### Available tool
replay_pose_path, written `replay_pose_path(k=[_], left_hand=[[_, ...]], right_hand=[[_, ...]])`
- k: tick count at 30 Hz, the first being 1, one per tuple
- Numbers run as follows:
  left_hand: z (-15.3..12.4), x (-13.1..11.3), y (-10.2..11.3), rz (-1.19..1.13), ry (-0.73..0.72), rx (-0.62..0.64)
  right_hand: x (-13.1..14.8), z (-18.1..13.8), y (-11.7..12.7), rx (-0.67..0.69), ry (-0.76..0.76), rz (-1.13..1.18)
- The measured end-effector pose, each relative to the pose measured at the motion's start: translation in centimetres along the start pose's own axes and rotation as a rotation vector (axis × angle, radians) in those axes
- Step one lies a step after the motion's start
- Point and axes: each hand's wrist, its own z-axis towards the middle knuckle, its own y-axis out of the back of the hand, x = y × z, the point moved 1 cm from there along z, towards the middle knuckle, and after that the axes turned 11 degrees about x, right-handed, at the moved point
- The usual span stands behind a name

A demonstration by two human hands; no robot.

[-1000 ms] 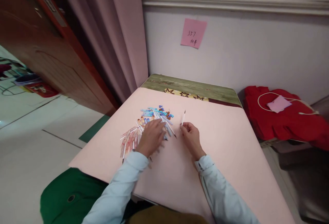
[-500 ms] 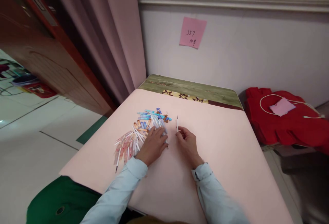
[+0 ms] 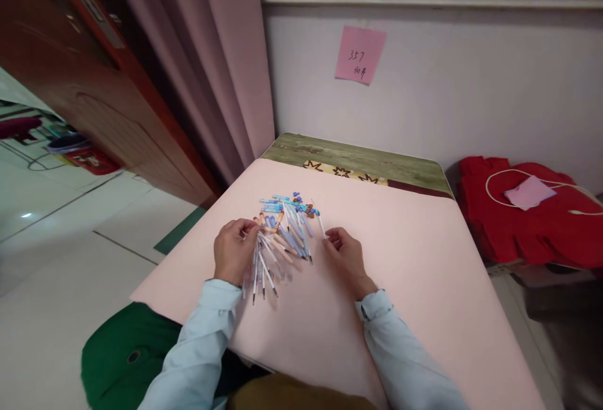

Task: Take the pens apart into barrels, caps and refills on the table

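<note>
My right hand (image 3: 347, 256) pinches a thin white pen refill (image 3: 321, 225) between thumb and fingertips, to the right of the pile and just above the pink tabletop. My left hand (image 3: 234, 250) is closed at the left side of the pile, thumb against fingers; what lies in the pinch is too small to make out. Between the hands spread white refills with dark tips (image 3: 267, 273) and peach and lilac pen barrels (image 3: 293, 238). Behind them lie blue pen parts (image 3: 273, 206) and small brown and blue pieces (image 3: 309, 210).
A pink cloth (image 3: 405, 284) covers most of the table, with a green wood-patterned strip (image 3: 367, 162) along the wall. Red fabric (image 3: 490, 209) with a white cable sits at the right. A green stool (image 3: 117, 353) stands at the lower left, and a brown door (image 3: 117, 121) beyond.
My left hand has moved left from the middle of the pile to its left edge, uncovering barrels. The refill in my right hand now tilts to the left.
</note>
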Motion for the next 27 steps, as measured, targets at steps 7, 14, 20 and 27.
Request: replay_pose_path(k=[7, 14, 20, 27], left_hand=[[-0.6, 0.3, 0.3, 0.040, -0.075, 0.087], [-0.6, -0.5, 1.3, 0.093, -0.170, 0.096], [-1.1, -1.0, 0.2, 0.143, -0.211, 0.124], [-1.9, -2.4, -1.8, -0.004, -0.361, 0.299]], right_hand=[[0.8, -1.2, 0.3, -0.015, 0.002, -0.022], [1.0, -3.6, 1.1, 0.007, -0.061, -0.191], [2.0, -4.4, 0.4, -0.002, -0.024, -0.521], [1.5, -4.0, 0.5, -0.034, -0.045, -0.478]])
